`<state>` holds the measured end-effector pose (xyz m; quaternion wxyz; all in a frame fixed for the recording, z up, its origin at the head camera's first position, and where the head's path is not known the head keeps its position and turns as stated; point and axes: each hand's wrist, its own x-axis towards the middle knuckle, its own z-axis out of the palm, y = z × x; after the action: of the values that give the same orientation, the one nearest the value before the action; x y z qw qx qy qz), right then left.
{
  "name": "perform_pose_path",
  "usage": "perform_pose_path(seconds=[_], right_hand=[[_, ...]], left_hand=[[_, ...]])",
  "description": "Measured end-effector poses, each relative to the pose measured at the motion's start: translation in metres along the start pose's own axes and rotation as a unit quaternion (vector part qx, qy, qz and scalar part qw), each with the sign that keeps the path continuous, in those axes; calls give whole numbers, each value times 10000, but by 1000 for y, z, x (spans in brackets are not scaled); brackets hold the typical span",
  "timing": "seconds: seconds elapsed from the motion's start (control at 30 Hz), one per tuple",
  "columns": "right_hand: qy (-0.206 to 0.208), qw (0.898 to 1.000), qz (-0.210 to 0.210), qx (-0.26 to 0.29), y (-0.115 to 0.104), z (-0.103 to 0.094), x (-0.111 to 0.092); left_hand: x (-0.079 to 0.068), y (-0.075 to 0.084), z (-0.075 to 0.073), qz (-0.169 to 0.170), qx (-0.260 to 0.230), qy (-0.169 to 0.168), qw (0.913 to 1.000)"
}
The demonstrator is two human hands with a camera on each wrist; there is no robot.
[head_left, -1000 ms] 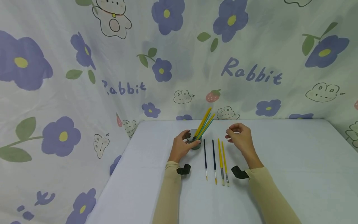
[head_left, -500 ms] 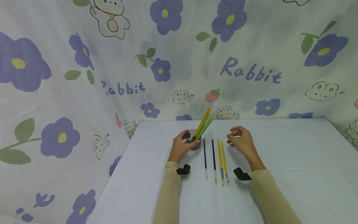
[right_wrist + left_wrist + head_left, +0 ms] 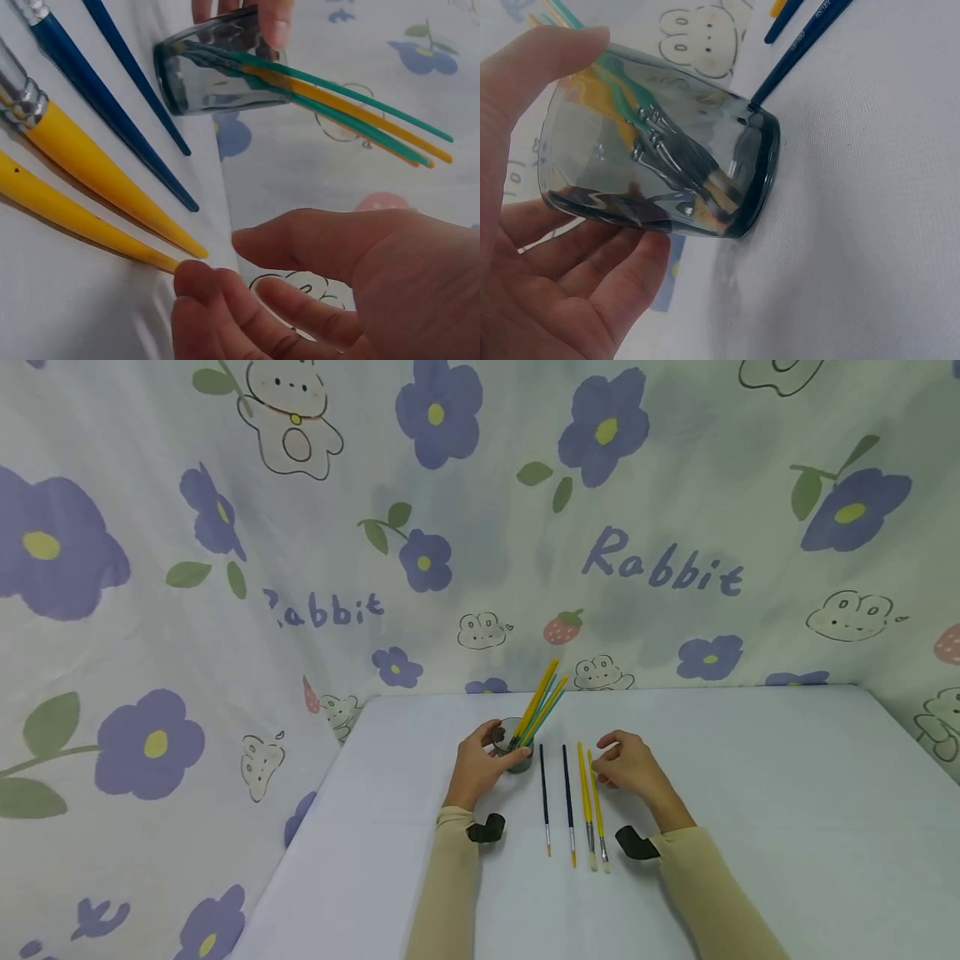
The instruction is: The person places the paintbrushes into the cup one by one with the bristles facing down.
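Observation:
My left hand (image 3: pixel 474 770) grips a grey-tinted drinking glass (image 3: pixel 592 169), thumb at the rim and fingers underneath its side in the left wrist view. Yellow and green paintbrushes (image 3: pixel 537 706) lean in the glass, bristles down. Beside it on the table lie two dark blue paintbrushes (image 3: pixel 105 97) and a thick yellow paintbrush (image 3: pixel 112 172). Furthest right is a thinner yellow paintbrush (image 3: pixel 82 221). My right hand (image 3: pixel 632 768) is at that one's handle end, fingertips right at the tip, while the thumb stands apart from the fingers.
A white-covered table (image 3: pixel 787 827) extends on both sides of the brushes. Behind and at the left hangs a curtain (image 3: pixel 480 510) printed with flowers and rabbits. Dark wrist mounts (image 3: pixel 637 843) stick out from both sleeves.
My right hand has come down and left, from beside the row to the thinner yellow paintbrush's handle end. My left hand keeps its grip on the glass. The head view has shifted slightly.

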<state>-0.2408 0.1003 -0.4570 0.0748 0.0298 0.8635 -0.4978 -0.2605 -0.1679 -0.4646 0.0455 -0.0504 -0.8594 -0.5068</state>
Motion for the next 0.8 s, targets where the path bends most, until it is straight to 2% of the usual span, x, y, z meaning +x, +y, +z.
perform_pose_path(seconds=[0.33,0.57,0.8], right_hand=[[-254,9981,87,-561,0,10,-2],[-171,9968,-9,-782,-1,12,-6],[-50,9883,134,-1521,-4,12,-10]], left_hand=[[0,1,-3,4,-8,-12,10000],[0,0,-1,54,-44,1,10000],[-1,-2,0,73,-8,3,10000]])
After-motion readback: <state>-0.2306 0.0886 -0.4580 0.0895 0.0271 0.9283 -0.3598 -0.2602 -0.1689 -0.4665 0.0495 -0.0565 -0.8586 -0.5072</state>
